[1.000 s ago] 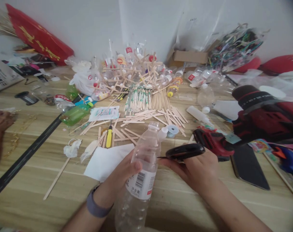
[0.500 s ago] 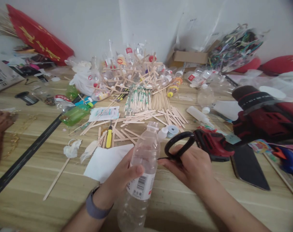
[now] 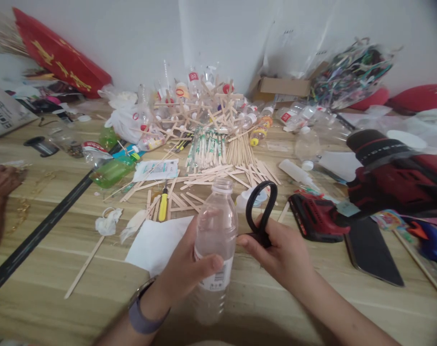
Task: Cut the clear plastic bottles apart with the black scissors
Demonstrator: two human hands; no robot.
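A clear plastic bottle without a cap stands nearly upright in front of me, its white label partly covered by my thumb. My left hand is wrapped around its middle. Close to the bottle's right side, my right hand grips black-handled scissors. One handle loop rises above the fingers. The blades are mostly hidden, and whether they touch the bottle I cannot tell. Under and behind the left hand lies a white sheet of paper.
Wooden sticks, a yellow screwdriver and a green bottle lie beyond my hands. A red-and-black power drill and a phone are on the right. Another person's hand rests at the left edge, near a long black strip.
The bottle has turned more upright and its base has moved away from me. The scissors' handle loop has swung from lying sideways to standing more upright, closer to the bottle.
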